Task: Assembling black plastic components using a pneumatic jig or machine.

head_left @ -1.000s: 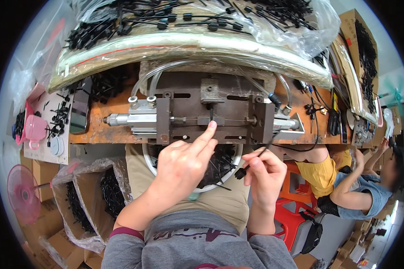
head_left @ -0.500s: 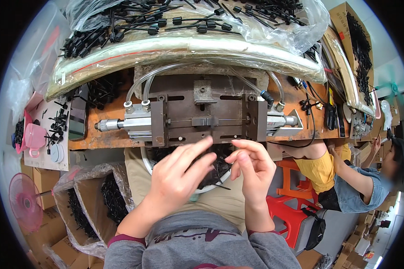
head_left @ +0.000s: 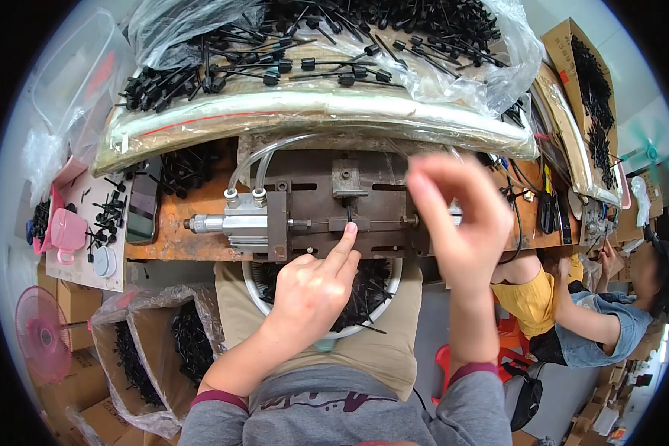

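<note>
A dark metal fixture (head_left: 316, 175) with a silver air cylinder (head_left: 246, 229) on its left side stands at the table's front edge. At its middle, a small black part (head_left: 348, 212) sits upright in the clamp block, below a metal bracket (head_left: 346, 177). My left hand (head_left: 312, 286) reaches up with the index finger stretched out, its tip at the black part; the other fingers bend loosely and grip nothing visible. Raised over the fixture's right side, my right hand (head_left: 468, 215) is bent and smeared by motion. Whether it holds anything is unclear. It hides the right cylinder.
A white round basin (head_left: 256, 296) of black parts rests between my legs. Beyond the fixture, a plastic-wrapped shelf (head_left: 327, 108) bears many black stemmed parts (head_left: 275, 70). Lined boxes (head_left: 152, 349) of parts stand at left. A co-worker (head_left: 598, 320) sits at right by red stools (head_left: 442, 364).
My right hand has risen up and to the right, over the fixture. My left hand has moved so its index finger meets the black part at the clamp. The view has shifted slightly.
</note>
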### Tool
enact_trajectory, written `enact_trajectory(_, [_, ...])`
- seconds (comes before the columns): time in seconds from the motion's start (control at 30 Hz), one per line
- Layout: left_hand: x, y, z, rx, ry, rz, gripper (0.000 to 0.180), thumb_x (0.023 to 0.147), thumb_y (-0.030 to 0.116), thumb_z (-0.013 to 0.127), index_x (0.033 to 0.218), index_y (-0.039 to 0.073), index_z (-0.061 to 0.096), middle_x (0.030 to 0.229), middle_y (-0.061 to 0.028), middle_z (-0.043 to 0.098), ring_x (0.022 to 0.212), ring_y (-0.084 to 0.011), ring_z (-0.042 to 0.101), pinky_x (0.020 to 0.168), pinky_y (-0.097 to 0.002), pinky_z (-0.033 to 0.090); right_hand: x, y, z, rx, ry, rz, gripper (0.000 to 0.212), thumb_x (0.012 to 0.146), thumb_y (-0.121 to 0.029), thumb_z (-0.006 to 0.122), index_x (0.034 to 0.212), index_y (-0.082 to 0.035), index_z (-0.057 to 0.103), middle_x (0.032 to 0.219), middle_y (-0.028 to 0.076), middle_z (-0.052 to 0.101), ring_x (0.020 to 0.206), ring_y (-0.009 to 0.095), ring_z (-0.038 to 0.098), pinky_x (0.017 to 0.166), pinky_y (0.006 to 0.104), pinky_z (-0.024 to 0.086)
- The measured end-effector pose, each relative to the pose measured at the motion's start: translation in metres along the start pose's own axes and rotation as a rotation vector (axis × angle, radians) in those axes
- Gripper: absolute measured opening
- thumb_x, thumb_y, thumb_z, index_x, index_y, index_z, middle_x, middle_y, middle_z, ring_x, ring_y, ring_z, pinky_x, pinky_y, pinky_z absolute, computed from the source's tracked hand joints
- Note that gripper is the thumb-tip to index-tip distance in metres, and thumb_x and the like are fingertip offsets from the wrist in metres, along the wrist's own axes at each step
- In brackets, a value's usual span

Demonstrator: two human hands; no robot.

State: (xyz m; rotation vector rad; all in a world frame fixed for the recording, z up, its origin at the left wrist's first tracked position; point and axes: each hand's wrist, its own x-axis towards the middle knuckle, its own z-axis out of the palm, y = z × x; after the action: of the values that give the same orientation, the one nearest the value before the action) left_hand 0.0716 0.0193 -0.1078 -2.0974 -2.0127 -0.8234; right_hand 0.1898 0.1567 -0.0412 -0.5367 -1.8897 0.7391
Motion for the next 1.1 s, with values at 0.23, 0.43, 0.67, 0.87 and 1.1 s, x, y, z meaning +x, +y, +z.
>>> enact_trajectory(0.23, [-0.002,-0.001,-0.006,-0.059,0.008,-0.009,0.023,0.067,0.009,0.077,0.089,0.005,0.068,0.118,-0.0117,0.065,0.052,-0.0195,0.058,0.054,-0.0284,0.049,0.133,0.023,0.049,-0.804,-0.507,-0.380,0.050,0.069,0.001,0.065,0.118,-0.008,0.058,0.114,0.012,0.063,0.108,0.030,0.058,0.089,0.0386,0.049])
enact_trajectory(0.43, [-0.009,0.009,-0.016,-0.218,-0.043,0.042,0.021,0.068,0.011,0.077,0.087,0.006,0.068,0.116,-0.0114,0.066,0.052,-0.0194,0.058,0.052,-0.0280,0.048,0.166,0.031,0.071,-1.122,-0.939,-0.273,0.031,0.074,-0.008,0.067,0.104,-0.006,0.064,0.100,0.015,0.068,0.097,0.031,0.066,0.081,0.0422,0.054])
enact_trajectory(0.67, [-0.077,0.007,0.009,-0.454,-0.358,0.027,0.020,0.071,0.015,0.078,0.086,0.005,0.069,0.111,-0.0099,0.068,0.062,-0.0226,0.066,0.058,-0.0305,0.052,0.168,0.041,0.082,-0.901,-0.646,-0.467,0.016,0.078,-0.012,0.061,0.088,-0.006,0.072,0.094,0.016,0.070,0.088,0.031,0.069,0.074,0.0412,0.056])
enact_trajectory(0.87, [-0.088,0.019,0.039,-0.448,-0.509,-0.011,0.021,0.069,0.011,0.079,0.087,0.004,0.069,0.110,-0.0094,0.068,0.071,-0.0223,0.066,0.061,-0.0322,0.053,0.164,0.087,0.054,-0.786,-0.336,-0.327,0.012,0.072,-0.010,0.061,0.077,-0.007,0.071,0.082,0.016,0.070,0.081,0.032,0.069,0.069,0.0422,0.056])
enact_trajectory(1.1, [-0.083,0.016,0.048,-0.322,-0.333,0.126,0.026,0.069,0.010,0.079,0.092,0.004,0.069,0.110,-0.0090,0.065,0.087,-0.0235,0.063,0.063,-0.0305,0.052,0.177,0.096,0.063,-0.053,0.105,-0.035,0.010,0.067,-0.011,0.068,0.068,-0.001,0.065,0.074,0.019,0.066,0.074,0.033,0.067,0.067,0.0379,0.053])
